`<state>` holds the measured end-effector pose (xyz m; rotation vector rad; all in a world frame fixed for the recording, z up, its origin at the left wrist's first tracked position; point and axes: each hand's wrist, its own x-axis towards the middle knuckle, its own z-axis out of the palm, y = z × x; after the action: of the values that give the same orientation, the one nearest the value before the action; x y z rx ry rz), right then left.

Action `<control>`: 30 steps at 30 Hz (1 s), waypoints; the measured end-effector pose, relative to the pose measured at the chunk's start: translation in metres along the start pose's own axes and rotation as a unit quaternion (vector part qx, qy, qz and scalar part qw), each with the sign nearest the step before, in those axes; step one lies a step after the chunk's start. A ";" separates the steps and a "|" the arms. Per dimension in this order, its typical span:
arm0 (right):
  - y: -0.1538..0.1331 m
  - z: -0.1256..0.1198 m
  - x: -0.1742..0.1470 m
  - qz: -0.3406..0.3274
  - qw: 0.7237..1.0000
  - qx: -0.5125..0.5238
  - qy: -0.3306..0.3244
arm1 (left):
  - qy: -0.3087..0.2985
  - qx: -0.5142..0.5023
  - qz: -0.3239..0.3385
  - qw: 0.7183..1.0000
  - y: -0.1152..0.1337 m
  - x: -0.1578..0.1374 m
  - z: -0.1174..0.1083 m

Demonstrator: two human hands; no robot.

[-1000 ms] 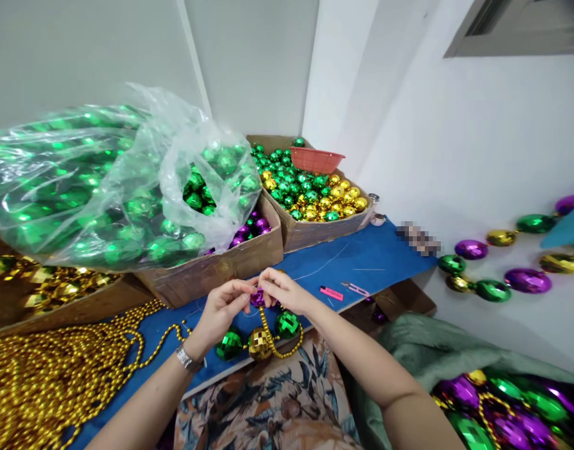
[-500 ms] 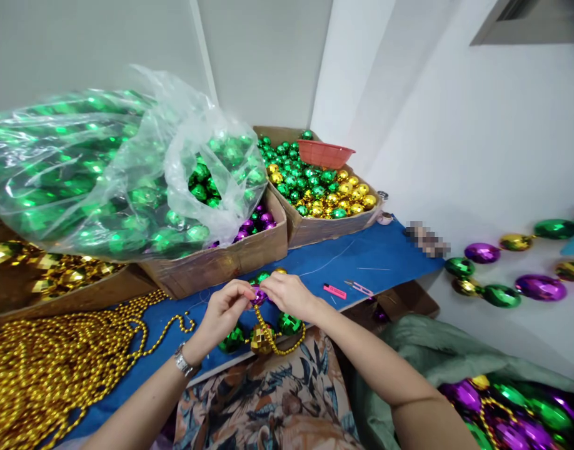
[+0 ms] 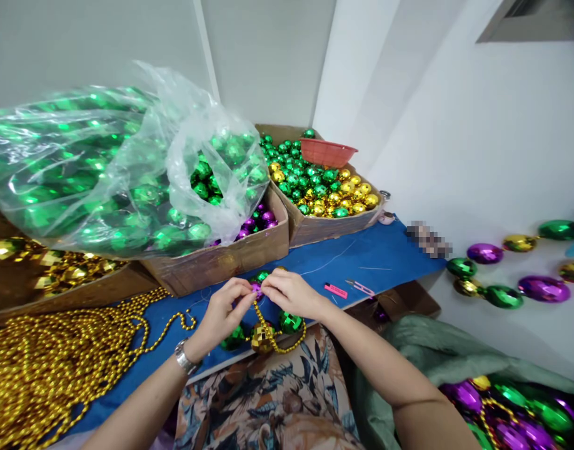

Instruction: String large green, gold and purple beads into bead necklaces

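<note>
My left hand (image 3: 228,306), with a watch on the wrist, pinches at a purple bead (image 3: 256,289) near the table's front edge. From the other side my right hand (image 3: 289,295) pinches at the same spot, the two sets of fingertips almost meeting. Both are closed on the bead necklace there; whether a thin thread lies between the fingertips is too small to tell. A short gold bead strand (image 3: 287,351) loops down from the purple bead. Below the hands lie a large gold faceted bead (image 3: 261,337) and green beads (image 3: 291,322) of the necklace.
Cardboard boxes (image 3: 216,272) of green, gold and purple beads line the table's back, under a clear bag (image 3: 104,181) of green beads. Gold strands (image 3: 47,369) heap at left. Pink thread snips (image 3: 359,287) and a pink bar (image 3: 335,290) lie right. A red basket (image 3: 328,152) sits on beads.
My fingertips have shifted slightly at the purple bead, with my left fingers stretched a little closer to my right ones. The view has moved marginally; the rest stays as it was.
</note>
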<state>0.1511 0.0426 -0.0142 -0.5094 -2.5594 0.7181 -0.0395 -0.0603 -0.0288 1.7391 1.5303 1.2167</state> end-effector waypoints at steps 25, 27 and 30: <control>0.024 0.051 -0.004 0.284 0.531 0.712 0.360 | 0.106 -0.498 -0.156 0.846 -0.028 -0.010 0.028; 0.027 0.058 -0.004 0.290 0.544 0.703 0.356 | 0.111 -0.477 -0.165 0.856 -0.032 -0.016 0.029; 0.033 0.069 -0.005 0.301 0.569 0.684 0.343 | 0.134 -0.481 -0.196 0.844 -0.045 -0.024 0.032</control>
<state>0.1286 0.0386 -0.0876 -0.7865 -0.5328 1.8993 -0.0324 -0.0678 -0.0880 0.5842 1.0007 1.6295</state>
